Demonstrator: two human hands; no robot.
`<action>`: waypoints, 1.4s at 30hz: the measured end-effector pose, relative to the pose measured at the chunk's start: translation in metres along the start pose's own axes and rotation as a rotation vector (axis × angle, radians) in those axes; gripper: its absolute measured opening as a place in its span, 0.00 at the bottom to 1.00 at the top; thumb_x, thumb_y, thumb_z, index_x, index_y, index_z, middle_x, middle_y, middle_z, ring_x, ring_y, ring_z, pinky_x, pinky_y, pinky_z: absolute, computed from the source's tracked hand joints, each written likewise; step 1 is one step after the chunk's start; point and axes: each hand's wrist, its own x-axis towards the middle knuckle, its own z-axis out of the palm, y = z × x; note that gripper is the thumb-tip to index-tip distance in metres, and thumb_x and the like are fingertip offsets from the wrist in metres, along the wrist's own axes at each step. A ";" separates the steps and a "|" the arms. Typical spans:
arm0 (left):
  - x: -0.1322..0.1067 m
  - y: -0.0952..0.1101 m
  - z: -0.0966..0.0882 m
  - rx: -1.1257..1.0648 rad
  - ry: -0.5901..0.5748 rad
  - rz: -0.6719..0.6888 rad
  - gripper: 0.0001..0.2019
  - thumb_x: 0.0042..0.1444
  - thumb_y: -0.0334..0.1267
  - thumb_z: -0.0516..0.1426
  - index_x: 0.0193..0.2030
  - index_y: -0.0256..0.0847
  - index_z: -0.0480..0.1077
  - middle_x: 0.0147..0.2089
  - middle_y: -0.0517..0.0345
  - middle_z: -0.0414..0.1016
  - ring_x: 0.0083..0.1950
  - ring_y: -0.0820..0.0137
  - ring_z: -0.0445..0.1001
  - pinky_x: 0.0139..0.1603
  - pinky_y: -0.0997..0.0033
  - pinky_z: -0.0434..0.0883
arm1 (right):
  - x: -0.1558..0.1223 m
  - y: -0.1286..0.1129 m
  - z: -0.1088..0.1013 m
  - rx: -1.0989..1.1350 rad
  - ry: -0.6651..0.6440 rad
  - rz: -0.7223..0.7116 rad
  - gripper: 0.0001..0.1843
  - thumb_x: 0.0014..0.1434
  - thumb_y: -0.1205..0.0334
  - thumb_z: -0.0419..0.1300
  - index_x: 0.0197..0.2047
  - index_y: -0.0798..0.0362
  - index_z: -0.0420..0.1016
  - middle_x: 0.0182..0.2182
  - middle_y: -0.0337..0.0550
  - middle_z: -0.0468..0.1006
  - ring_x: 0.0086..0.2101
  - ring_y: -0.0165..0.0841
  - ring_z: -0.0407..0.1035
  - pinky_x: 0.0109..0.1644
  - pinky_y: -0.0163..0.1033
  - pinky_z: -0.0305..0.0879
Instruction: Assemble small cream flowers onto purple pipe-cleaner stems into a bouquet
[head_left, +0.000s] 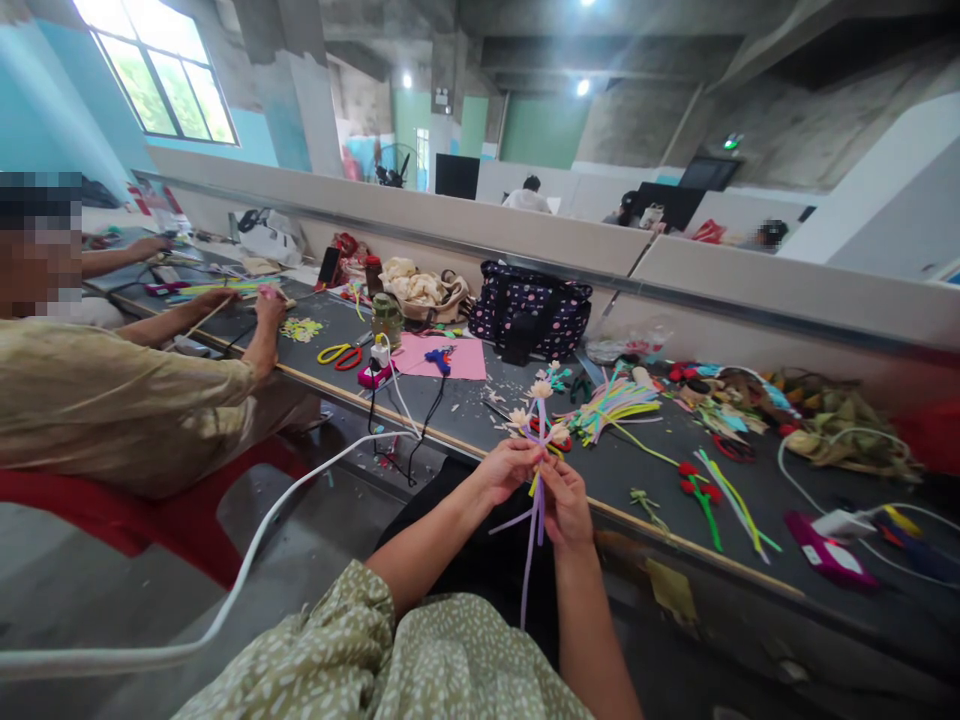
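Observation:
Just past the table's front edge, my left hand (511,468) and my right hand (566,498) meet on a small bunch of pipe cleaners (541,405). Fingertips of both hands pinch it at the middle. Pale peach flower heads top the bunch, and purple stems hang below the fingers, one of them long. A bit of yellow shows between the hands. Behind the bunch lies a heap of pastel pipe cleaners (619,402). Red-handled scissors (562,442) are partly hidden by the flowers.
A blue glue gun (439,362) lies on pink paper (476,360). Nearby are yellow-and-red-handled scissors (341,355), a green jar (387,318) and a dark patterned bag (531,308). At right are red flowers (699,485) and a magenta power strip (829,552). A co-worker (127,400) sits left; a white cable (259,540) crosses there.

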 end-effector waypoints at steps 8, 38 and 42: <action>0.000 -0.001 -0.001 0.117 0.050 0.068 0.16 0.37 0.43 0.69 0.27 0.31 0.74 0.20 0.61 0.66 0.20 0.82 0.57 0.23 0.78 0.53 | 0.004 0.009 0.002 -0.088 0.093 -0.132 0.11 0.49 0.55 0.66 0.34 0.51 0.72 0.28 0.37 0.75 0.26 0.27 0.67 0.33 0.33 0.65; -0.002 0.008 -0.003 0.133 0.105 0.088 0.17 0.32 0.42 0.71 0.25 0.31 0.74 0.23 0.58 0.71 0.25 0.77 0.66 0.30 0.76 0.61 | -0.001 -0.012 -0.004 -0.729 -0.017 -0.304 0.14 0.58 0.53 0.56 0.40 0.54 0.75 0.27 0.39 0.74 0.26 0.30 0.63 0.31 0.33 0.58; 0.000 0.008 -0.004 0.060 0.059 -0.008 0.16 0.31 0.38 0.71 0.24 0.31 0.73 0.21 0.59 0.69 0.22 0.79 0.64 0.24 0.78 0.58 | 0.000 -0.009 -0.006 -0.457 -0.057 -0.139 0.12 0.55 0.52 0.60 0.35 0.53 0.74 0.19 0.33 0.66 0.19 0.24 0.53 0.23 0.32 0.49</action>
